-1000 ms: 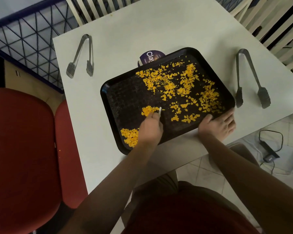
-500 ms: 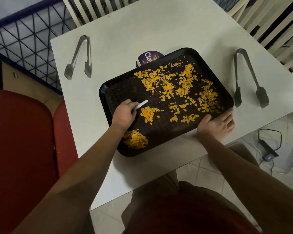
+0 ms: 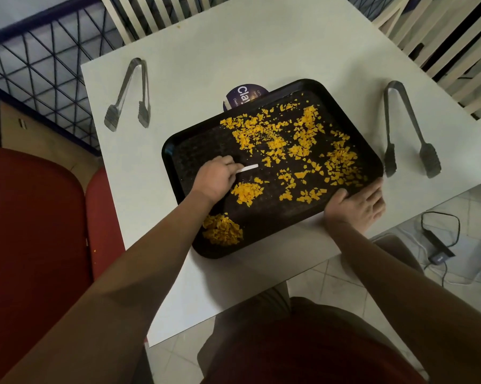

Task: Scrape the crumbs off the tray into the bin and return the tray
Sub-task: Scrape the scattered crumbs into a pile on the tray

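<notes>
A black tray (image 3: 195,145) lies on the white table (image 3: 233,45), strewn with yellow crumbs (image 3: 303,134) over its far and right parts. One heap of crumbs (image 3: 222,231) sits in the near left corner and a smaller heap (image 3: 247,192) lies beside my left hand. My left hand (image 3: 214,178) is over the tray's left half and grips a small white scraper (image 3: 247,168) that points right. My right hand (image 3: 358,203) rests on the tray's near right edge with its fingers laid flat. No bin is in view.
Metal tongs (image 3: 131,98) lie on the table at the left, and a second pair of tongs (image 3: 408,134) at the right. A purple round card (image 3: 244,97) peeks from under the tray's far edge. A red chair (image 3: 34,231) stands left; white slatted chairs (image 3: 441,37) stand behind.
My left hand has moved from the near left crumb heap up and left with the scraper, which now points right over the tray's middle. My right hand has stayed on the tray edge.
</notes>
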